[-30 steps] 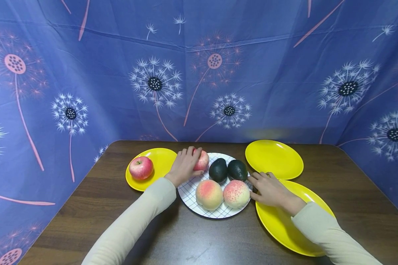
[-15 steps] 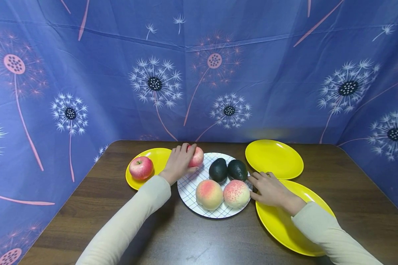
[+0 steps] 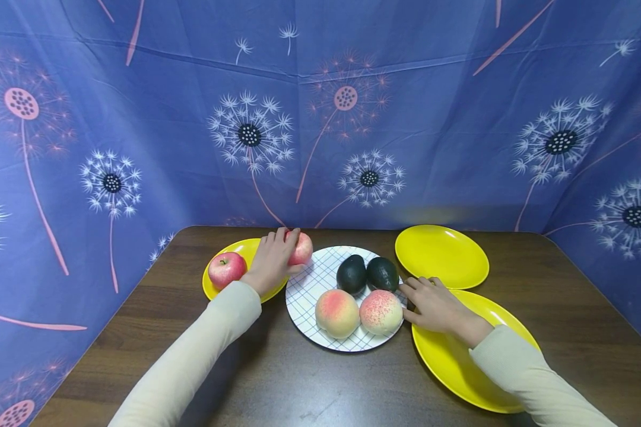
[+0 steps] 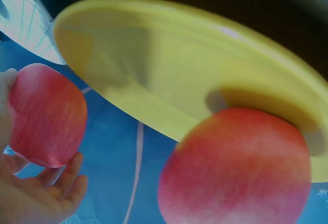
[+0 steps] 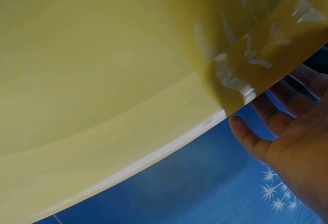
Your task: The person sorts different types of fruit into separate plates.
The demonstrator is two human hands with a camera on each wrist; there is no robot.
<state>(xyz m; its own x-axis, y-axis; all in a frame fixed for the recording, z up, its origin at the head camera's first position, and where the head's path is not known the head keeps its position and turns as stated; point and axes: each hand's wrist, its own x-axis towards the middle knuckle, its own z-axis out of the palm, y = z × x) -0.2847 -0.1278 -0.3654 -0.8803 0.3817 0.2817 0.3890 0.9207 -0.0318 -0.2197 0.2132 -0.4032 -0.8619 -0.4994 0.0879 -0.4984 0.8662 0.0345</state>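
Observation:
My left hand (image 3: 269, 261) grips a red apple (image 3: 301, 249), fingers over its top and thumb at its near side. In the left wrist view that apple (image 4: 48, 116) shows between thumb and fingers. Hand and apple overlap the right part of the left yellow plate (image 3: 248, 246), where another red apple (image 3: 227, 270) sits. My right hand (image 3: 435, 305) is over the near right yellow plate (image 3: 491, 379), holding nothing, its relaxed fingers pointing toward the white checked plate (image 3: 305, 305). Two dark avocados (image 3: 351, 274) and two peaches (image 3: 338, 313) lie on the checked plate.
A third yellow plate (image 3: 441, 256) stands at the back right, its near edge close to the large right plate. All the plates are on a brown wooden table (image 3: 299, 391). Behind it hangs a blue cloth (image 3: 432, 148) with dandelion prints.
My left hand has carried the apple leftward from over the checked plate toward the left yellow plate. The right hand has stayed where it was.

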